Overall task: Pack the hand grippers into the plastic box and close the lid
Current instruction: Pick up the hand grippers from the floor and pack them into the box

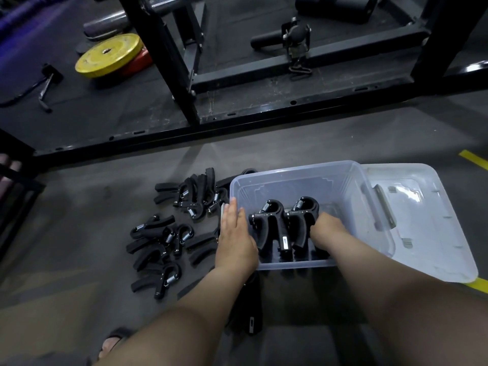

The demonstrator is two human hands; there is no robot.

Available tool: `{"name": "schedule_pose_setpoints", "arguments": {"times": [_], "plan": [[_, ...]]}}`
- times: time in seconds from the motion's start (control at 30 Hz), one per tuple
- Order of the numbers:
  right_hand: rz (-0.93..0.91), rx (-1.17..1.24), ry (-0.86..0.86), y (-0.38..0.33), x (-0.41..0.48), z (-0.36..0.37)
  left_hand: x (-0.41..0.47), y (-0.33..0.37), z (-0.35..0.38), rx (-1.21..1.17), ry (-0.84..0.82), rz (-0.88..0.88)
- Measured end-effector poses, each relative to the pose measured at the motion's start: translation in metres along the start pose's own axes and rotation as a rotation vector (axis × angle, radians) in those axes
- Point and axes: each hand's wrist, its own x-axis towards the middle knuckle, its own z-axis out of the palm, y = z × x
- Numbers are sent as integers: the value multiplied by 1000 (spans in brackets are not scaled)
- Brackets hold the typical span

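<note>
One black rack frame point(264, 75) stands behind one clear plastic box point(311, 178) on the floor, its one lid point(427, 228) lying just right of it. Roughly a dozen hand grippers point(163, 241) lie loose left of the box; two hand grippers in the box point(285, 225) stand between the hands. The left hand point(235, 239) rests flat, fingers extended, on the box's left rim. The right hand point(328, 229) is inside, touching the right one; its grasp cannot be told.

A yellow weight plate point(109, 55) lies on the dark floor mat point(105, 112) at far left, overlapping a red plate point(140, 62). A black steel rack frame point(264, 75) stands beyond, a padded roller point(335, 7) behind it. Yellow floor tape point(474, 159) marks the grey floor point(79, 260) at right.
</note>
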Motion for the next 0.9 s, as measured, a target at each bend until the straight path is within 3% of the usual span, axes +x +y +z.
{"name": "schedule_pose_setpoints", "arguments": {"times": [0.5, 0.67, 0.77, 0.9], "plan": [[-38, -74, -4, -3, -9, -9, 0, -1, 1, -21, -2, -4], [7, 0, -18, -4, -9, -8, 0, -1, 3, -34, -3, -5], [52, 4, 87, -11, -9, -8, 1, 0, 1, -67, 1, -2], [-201, 1, 270, -44, -17, -12, 2, -5, -3, -210, -18, -11]]}}
